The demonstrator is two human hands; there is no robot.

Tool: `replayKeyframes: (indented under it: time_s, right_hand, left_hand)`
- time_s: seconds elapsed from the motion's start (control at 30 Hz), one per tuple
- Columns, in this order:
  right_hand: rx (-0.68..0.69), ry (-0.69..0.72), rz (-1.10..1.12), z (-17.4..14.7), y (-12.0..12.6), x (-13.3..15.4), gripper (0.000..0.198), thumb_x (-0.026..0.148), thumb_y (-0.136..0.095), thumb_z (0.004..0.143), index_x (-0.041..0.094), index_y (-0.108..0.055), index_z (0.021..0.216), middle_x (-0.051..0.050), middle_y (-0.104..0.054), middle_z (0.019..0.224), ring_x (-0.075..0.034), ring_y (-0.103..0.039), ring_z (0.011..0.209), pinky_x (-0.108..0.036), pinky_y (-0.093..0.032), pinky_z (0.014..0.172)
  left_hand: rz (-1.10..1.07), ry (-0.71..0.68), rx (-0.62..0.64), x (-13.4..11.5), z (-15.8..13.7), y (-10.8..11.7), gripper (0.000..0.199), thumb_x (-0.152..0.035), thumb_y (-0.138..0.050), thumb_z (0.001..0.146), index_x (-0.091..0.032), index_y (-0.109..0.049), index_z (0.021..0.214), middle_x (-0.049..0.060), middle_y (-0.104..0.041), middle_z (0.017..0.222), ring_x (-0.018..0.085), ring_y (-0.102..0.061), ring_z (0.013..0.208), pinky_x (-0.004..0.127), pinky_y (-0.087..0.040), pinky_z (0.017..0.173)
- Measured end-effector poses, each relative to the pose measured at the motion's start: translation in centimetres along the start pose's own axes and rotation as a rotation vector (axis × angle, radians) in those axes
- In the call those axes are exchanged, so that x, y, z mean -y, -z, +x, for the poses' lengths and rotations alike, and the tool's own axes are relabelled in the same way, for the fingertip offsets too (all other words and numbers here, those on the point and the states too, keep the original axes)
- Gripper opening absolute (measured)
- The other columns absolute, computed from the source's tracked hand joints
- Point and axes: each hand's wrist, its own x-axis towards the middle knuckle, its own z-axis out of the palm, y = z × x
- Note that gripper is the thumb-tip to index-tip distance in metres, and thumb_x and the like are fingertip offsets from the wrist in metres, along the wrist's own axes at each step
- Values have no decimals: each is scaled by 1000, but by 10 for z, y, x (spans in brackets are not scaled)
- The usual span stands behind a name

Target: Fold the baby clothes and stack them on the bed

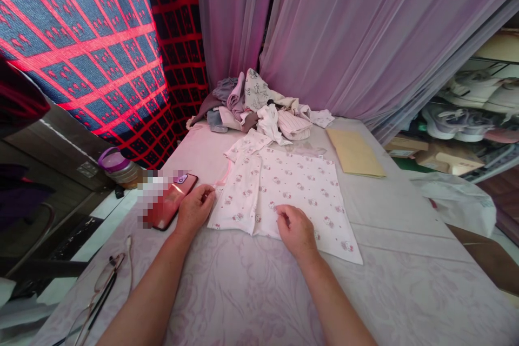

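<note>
Garment (300,184) lies flat beneath the right hand (298,230).

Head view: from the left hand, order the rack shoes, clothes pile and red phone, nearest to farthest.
1. Red phone: close by, just left of the left hand.
2. Clothes pile: ahead and slightly right.
3. Rack shoes: far off to the right.

Shows white with scattered cat-face print on garment (292,178) between left hand (197,206) and right hand (295,227) | red on phone (174,203) beside left hand | lilac florals on cover (239,292) beneath both | tan on flat sheet (357,152) beyond right hand
</note>
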Motion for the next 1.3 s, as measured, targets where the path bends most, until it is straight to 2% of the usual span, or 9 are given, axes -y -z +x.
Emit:
replayKeyframes:
  time_s: [0.13,0.27,1.1,1.17,1.3]
  right_hand:
    - [50,62,24,-1,4,-3,20,13,-44,76,23,-61,81,-2,-70,88,-18,-58,80,-29,-44,74]
    - [22,79,26,-4,4,-2,19,11,-45,76,22,-60,78,-3,-70,97,-19,-58,86,-31,-44,79]
    - [-26,96,55,-6,0,-4,19,10,-46,76,22,-60,79,-2,-71,98,-18,-59,85,-31,-45,80]
    - [-46,99,78,-7,1,-3,19,10,-46,76,22,-61,79,-2,-71,94,-17,-59,83,-30,-45,79]
    - [-39,108,72,-6,5,0,18,9,-47,75,22,-60,75,0,-65,73,-17,-56,73,-28,-43,71]
  left_hand:
    - [8,6,11,0,0,0,23,-41,-51,81,-22,-63,86,-4,-64,70,12,-56,61,23,-41,59]
    - [15,8,15,1,0,0,24,-42,-51,81,-22,-63,86,-3,-65,72,12,-57,62,23,-41,59]
    - [9,16,-11,2,1,1,25,-44,-51,80,-23,-63,86,-3,-66,73,14,-59,63,24,-43,61]
    - [3,8,-12,2,1,0,26,-45,-51,80,-22,-63,86,-3,-66,73,14,-59,63,24,-43,62]
    - [-3,-8,-8,3,1,0,26,-44,-51,80,-22,-63,87,-2,-66,72,14,-58,63,24,-44,61]
